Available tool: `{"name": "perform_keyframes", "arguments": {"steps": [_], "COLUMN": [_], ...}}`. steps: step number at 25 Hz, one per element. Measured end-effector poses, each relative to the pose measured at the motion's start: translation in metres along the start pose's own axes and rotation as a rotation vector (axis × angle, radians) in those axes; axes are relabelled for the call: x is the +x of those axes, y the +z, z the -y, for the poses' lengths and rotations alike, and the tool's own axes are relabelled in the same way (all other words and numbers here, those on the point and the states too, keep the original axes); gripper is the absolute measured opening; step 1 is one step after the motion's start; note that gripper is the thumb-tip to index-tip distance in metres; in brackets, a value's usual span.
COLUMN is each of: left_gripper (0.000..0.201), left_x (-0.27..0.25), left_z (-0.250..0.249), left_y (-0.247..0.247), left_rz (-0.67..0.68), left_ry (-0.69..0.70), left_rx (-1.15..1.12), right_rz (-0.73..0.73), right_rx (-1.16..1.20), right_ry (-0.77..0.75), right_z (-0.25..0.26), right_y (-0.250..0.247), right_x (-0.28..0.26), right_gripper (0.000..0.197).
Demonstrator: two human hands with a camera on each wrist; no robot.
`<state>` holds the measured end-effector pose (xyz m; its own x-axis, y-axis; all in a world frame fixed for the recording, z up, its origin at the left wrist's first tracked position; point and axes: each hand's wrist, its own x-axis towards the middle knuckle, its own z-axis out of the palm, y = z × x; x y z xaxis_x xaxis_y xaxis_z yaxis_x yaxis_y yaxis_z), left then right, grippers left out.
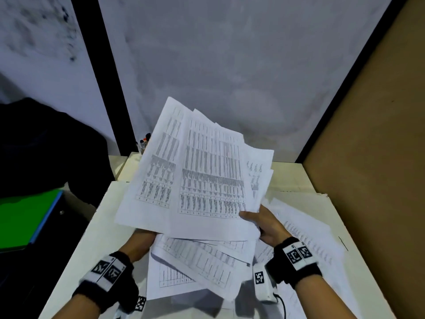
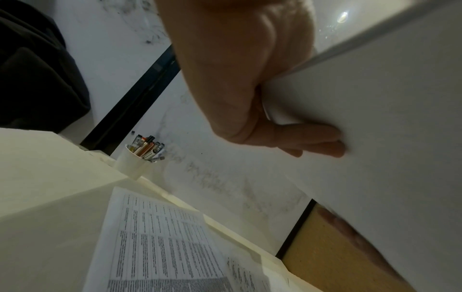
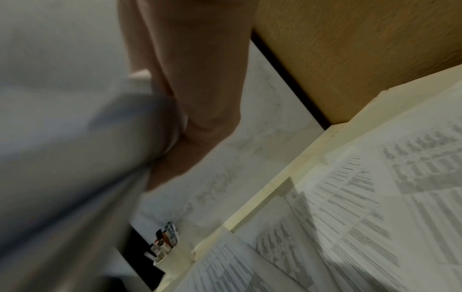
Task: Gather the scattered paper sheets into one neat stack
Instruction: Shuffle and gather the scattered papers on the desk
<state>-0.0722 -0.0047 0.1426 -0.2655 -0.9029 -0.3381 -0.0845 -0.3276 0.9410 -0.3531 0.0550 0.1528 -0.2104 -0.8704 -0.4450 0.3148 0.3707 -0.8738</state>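
The task looks about half done, as I judge it. A bundle of printed sheets (image 1: 195, 171) is lifted above the table (image 1: 96, 226), but its edges are not aligned; the pages fan out at different angles. More loose sheets (image 1: 197, 261) lie on the table under the bundle, and others (image 1: 305, 231) are spread to the right side. These must be collected, and then the whole pile squared.

The left hand (image 2: 240, 83) grips the bundle from below at its near left edge: its fingers (image 2: 312, 138) lie flat against the underside of the paper, and the thumb seems to be on the other side. The right hand (image 1: 264, 224) pinches the right lower edge, with the thumb on top of the printed page.

A white cup of pens (image 2: 137, 160) stands at the far left of the table, well apart from the papers.
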Motion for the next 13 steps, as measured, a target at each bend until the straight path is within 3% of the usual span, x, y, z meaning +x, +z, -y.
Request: {"name": "perform_keyframes", "arguments": {"steps": [3, 7, 9, 12, 13], "left_gripper": [0.036, 0.056, 0.064, 0.021, 0.019], "left_x": [-0.007, 0.002, 0.011, 0.008, 0.005], "left_z": [-0.015, -0.062, -0.069, -0.076, -0.076], "left_y": [-0.015, -0.029, -0.031, -0.011, -0.003], "left_rz": [-0.066, 0.095, 0.12, 0.017, -0.04], "left_ry": [-0.002, 0.001, 0.056, 0.093, 0.081], "left_rx": [-0.197, -0.479, -0.422, -0.263, -0.235], "right_rz": [-0.048, -0.176, -0.209, -0.182, -0.161], "right_rx": [-0.048, -0.142, -0.161, -0.122, -0.119], "right_ry": [-0.089, -0.277, -0.357, -0.421, -0.417], "right_z": [0.007, 0.019, 0.025, 0.028, 0.026], "right_y": [0.009, 0.015, 0.02, 0.024, 0.026], "right_x": [0.003, 0.001, -0.001, 0.001, 0.003], "right_gripper": [0.026, 0.014, 0.016, 0.018, 0.018]}}
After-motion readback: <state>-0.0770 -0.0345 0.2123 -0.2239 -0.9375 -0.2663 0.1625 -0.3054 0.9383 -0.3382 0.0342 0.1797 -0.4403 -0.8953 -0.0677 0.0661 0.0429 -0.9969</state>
